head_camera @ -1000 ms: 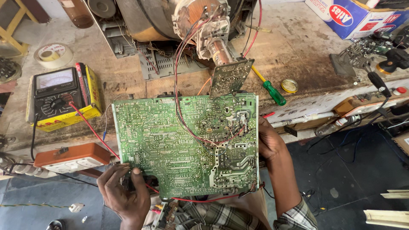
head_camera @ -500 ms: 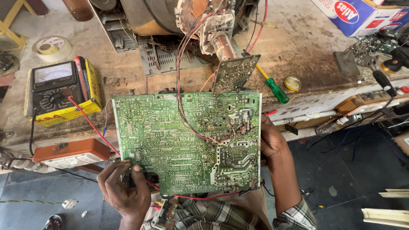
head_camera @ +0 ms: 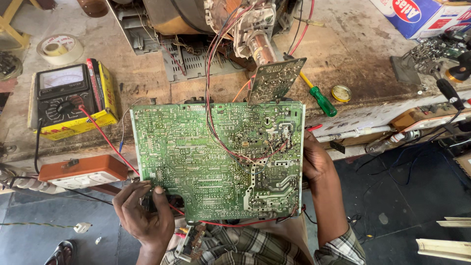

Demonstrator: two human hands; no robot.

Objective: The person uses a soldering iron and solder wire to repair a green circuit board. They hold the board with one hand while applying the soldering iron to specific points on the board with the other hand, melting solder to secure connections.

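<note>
A large green circuit board [head_camera: 216, 157] lies solder side up over my lap and the bench edge, with red and black wires running from it to a picture tube neck [head_camera: 257, 41] behind. My left hand [head_camera: 142, 213] grips the board's lower left corner, fingers pinched around a dark probe tip on a red lead [head_camera: 105, 140]. My right hand [head_camera: 314, 159] holds the board's right edge. A small green board [head_camera: 274, 81] stands tilted just above the large one.
An analog multimeter [head_camera: 66, 95] on a yellow box sits at the left. An orange socket box [head_camera: 83, 172] is below it. A green-handled screwdriver [head_camera: 319, 98], a small round tin [head_camera: 341, 93] and a tape roll [head_camera: 59, 49] lie on the bench.
My left hand has shifted slightly along the board's lower left corner. The board and my right hand have stayed where they were.
</note>
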